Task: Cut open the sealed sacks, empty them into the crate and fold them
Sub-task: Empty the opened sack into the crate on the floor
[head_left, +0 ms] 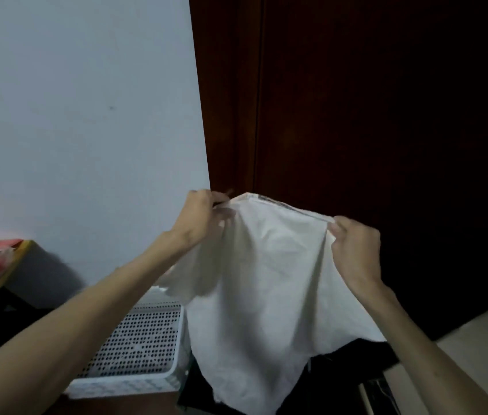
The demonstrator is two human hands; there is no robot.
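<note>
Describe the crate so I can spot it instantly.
Start at the pale wall on the left and drop down. The crate sits there, left of the hanging white sack. It alone is white plastic dotted with small round holes.

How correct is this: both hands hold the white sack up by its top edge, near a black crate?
Wrong colour: the head view shows a white crate. The left hand and right hand do hold the white sack by its top edge.
</note>
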